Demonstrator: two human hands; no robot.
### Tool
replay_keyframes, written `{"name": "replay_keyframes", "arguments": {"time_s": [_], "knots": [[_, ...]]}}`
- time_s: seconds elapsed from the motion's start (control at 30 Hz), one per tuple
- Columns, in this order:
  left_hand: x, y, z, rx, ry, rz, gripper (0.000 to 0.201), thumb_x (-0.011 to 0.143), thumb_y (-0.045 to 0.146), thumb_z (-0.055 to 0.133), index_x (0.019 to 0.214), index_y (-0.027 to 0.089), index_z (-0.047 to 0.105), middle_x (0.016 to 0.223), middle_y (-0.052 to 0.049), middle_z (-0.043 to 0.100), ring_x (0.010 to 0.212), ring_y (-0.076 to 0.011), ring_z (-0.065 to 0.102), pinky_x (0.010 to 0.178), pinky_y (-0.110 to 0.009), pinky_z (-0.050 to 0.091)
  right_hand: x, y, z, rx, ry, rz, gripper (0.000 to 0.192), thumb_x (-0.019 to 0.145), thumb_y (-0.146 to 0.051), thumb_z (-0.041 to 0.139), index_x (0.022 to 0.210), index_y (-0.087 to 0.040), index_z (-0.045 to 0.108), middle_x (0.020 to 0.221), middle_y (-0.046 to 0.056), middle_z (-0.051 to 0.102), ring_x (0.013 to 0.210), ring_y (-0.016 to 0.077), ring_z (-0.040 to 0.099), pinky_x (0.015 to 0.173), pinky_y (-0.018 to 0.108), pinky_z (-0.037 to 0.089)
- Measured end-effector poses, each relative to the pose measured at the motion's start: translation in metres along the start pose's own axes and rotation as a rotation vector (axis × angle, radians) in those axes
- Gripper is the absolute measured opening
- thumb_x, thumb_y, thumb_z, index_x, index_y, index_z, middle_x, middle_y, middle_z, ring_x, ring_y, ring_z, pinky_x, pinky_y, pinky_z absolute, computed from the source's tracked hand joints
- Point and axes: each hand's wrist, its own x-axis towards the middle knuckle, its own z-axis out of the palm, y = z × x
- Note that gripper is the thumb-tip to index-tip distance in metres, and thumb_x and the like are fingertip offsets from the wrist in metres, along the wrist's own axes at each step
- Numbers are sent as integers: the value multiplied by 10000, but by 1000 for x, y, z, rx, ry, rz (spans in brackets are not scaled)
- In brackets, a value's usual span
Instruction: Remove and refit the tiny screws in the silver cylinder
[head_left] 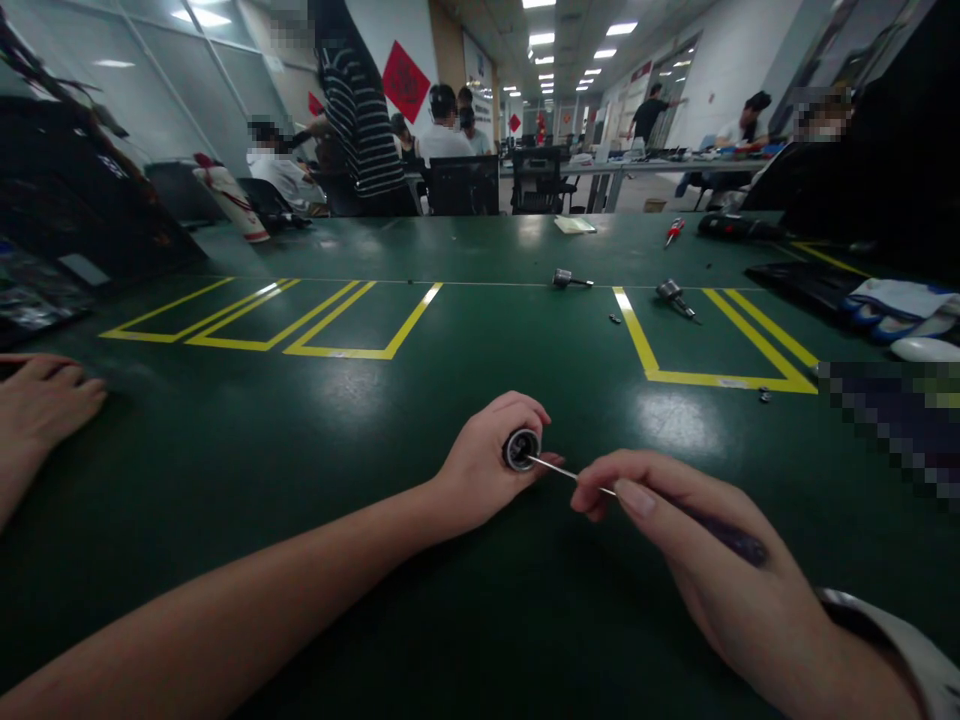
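Head view: curling the left hand (480,465) around a probably stiff, light cylinder (517,449), best held by its sides, and finger-pinching a thin-shafted tool (555,468) with the right hand (716,585).

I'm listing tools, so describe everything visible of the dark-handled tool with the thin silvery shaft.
The dark-handled tool with a thin silvery shaft looks like a screwdriver: straight, metallic-looking rod, round-ended handle. The right hand grips it, partly covering the handle. Its shaft slants to the open mouth of a round black part with a silvery rim, held in the left hand. The tip's shape is unclear.
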Motion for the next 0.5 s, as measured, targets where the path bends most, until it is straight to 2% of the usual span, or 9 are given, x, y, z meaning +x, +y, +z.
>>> {"name": "replay_keyframes", "arguments": {"time_s": [0.1,0.23,0.37,0.5], "knots": [[-1,-1,1,37,5,-10,126,729,171,650,737,169,524,852,-27,607,791,-152,574,701,-279,442,6,2,7,-76,72,50,179,875,-318,501,823,-222,642,809,25,650,800,179,593,682,296,451],[-1,1,3,122,7,-96,145,725,197,650,668,164,520,648,27,542,612,-112,514,574,-238,392,8,9,8,-37,40,97,190,869,-340,504,817,-216,638,820,36,651,813,193,590,698,323,443],[-1,4,4,99,30,-106,212,722,163,640,609,164,459,598,53,469,550,-81,451,524,-208,353,9,16,6,210,3,147,172,860,-332,541,821,-215,660,845,30,663,846,185,595,773,334,438],[-2,5,3,55,34,-59,189,726,123,619,626,165,463,613,50,468,557,-76,448,521,-200,351,15,15,5,527,5,296,158,835,-293,570,781,-186,674,847,48,681,842,175,598,797,321,446]]}}
